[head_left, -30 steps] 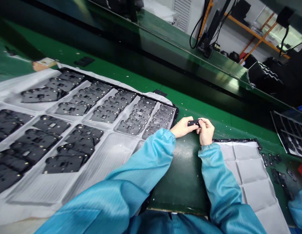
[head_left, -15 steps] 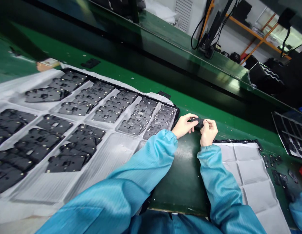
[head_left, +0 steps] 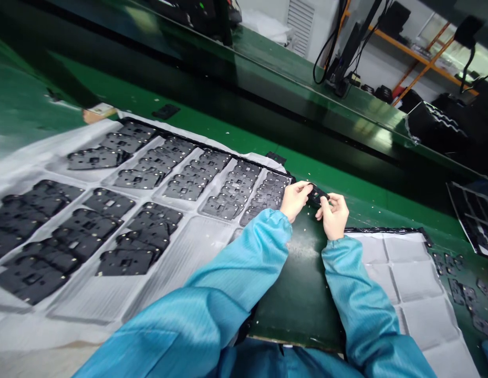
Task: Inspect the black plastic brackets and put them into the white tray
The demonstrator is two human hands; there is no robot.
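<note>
A small flat black plate (head_left: 318, 195) with cut-outs is held above the green table by both hands. My left hand (head_left: 296, 200) pinches its left end. My right hand (head_left: 333, 214) grips the right end between thumb and fingers. On my left lies a large compartment tray (head_left: 184, 236) under a thin white sheet, with overlapping black plates (head_left: 127, 261) in many of its compartments. The nearest of these, a group of smaller plates (head_left: 267, 197), lies just left of my left hand.
To the right is another sheet-covered tray (head_left: 411, 273), with loose black parts (head_left: 468, 299) beyond it. Single black plates (head_left: 165, 111) lie behind the left tray. A raised dark ledge (head_left: 267, 100) runs along the back. A blue sleeve shows at the lower right edge.
The black plate has been turned so that its flat face shows more, and my right fingers have shifted on it. The whole view has swung slightly left.
</note>
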